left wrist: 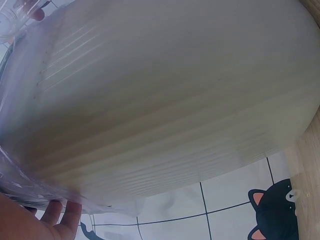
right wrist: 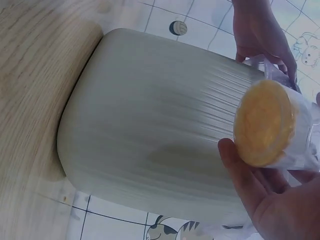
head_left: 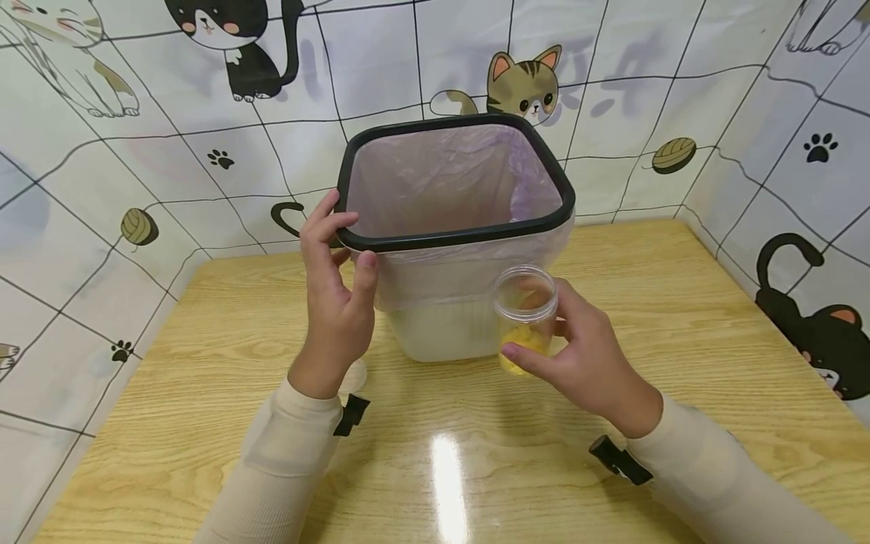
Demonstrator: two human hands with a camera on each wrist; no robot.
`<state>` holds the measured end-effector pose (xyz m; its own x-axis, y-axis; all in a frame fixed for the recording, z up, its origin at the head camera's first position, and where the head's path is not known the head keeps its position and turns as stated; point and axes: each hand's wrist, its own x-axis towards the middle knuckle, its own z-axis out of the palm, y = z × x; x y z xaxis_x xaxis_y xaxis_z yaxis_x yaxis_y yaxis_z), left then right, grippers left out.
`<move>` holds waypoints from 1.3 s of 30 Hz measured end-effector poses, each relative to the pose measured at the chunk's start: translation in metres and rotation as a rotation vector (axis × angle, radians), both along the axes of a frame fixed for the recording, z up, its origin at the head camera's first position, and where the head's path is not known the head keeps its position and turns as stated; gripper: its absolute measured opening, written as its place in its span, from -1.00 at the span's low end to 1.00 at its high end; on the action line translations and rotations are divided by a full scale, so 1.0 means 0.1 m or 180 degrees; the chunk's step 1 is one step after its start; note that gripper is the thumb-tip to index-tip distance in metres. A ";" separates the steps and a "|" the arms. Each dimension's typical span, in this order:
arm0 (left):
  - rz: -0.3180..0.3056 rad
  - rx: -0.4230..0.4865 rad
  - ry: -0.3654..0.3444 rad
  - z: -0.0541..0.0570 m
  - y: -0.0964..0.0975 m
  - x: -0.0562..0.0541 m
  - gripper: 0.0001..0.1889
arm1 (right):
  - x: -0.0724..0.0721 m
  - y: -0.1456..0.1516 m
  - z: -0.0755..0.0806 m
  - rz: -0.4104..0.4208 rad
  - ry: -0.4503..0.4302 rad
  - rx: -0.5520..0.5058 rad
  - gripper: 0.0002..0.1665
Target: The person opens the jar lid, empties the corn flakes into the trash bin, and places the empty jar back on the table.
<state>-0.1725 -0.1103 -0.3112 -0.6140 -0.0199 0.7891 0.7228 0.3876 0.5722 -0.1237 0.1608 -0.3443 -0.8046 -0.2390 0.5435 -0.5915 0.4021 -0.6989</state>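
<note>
A pale trash can [head_left: 442, 332] stands upright on the table, lined with a translucent purple bag [head_left: 435, 174] under a black rim [head_left: 469, 234]. At the rim's left front corner, my left hand [head_left: 337, 302] holds on, fingers over the edge and thumb against the front. My right hand [head_left: 587, 359] grips a clear plastic jar [head_left: 526, 302] in front of the can's right side. Yellow pieces [head_left: 519, 347] lie in the bottom of the jar, and its top is uncovered. The right wrist view shows the jar's yellow base [right wrist: 265, 125] between thumb and fingers.
The wooden table [head_left: 224, 363] extends around the can. A cat-print sheet [head_left: 381, 75] covers the walls behind and at both sides. Beside my left wrist is a small pale round thing [head_left: 355, 375], partly hidden. Black straps [head_left: 351, 415] sit at both wrists.
</note>
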 end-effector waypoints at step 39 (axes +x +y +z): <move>-0.0022 0.0047 0.0043 -0.02 0.01 -0.03 -0.25 | 0.03 0.09 0.18 -0.0451 -0.0142 -0.0319 -0.12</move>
